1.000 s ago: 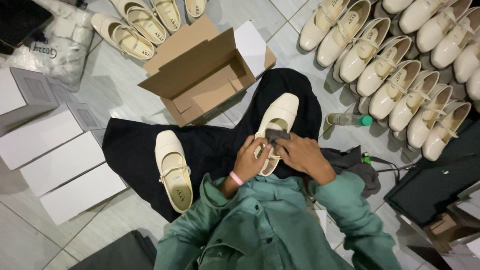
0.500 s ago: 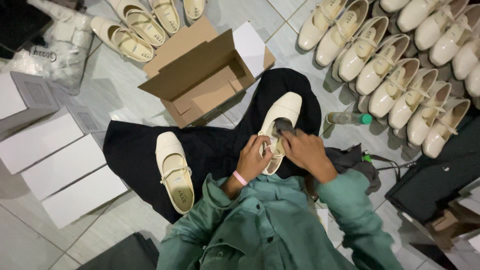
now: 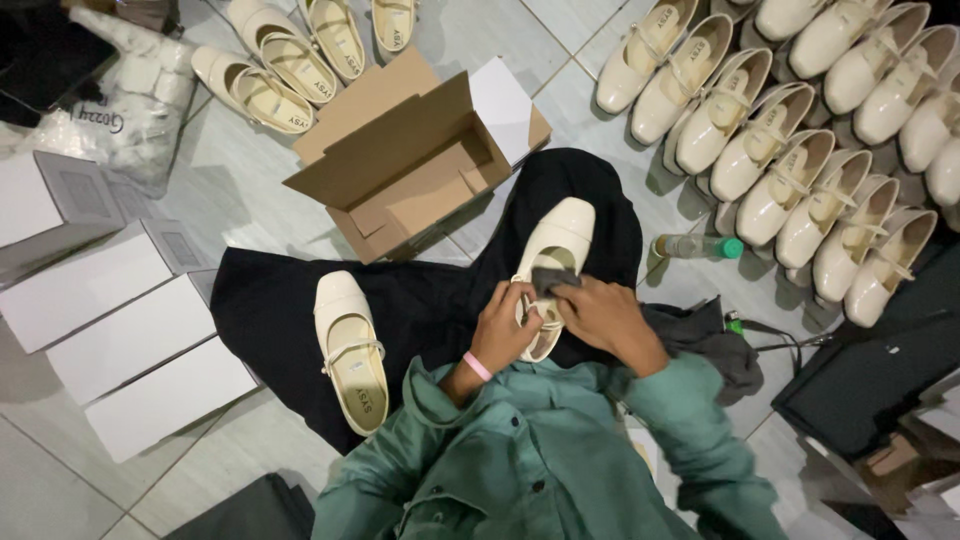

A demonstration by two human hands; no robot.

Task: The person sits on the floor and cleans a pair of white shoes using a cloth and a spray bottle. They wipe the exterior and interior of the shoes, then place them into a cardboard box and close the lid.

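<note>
Head view shows the left hand gripping a cream shoe on the lap while the right hand beside it presses a dark cloth inside, where hard rubbing might scuff the lining.

A cream strap shoe is held on the lap by the left hand, while a grey cloth is pressed to it by the right hand.
</note>
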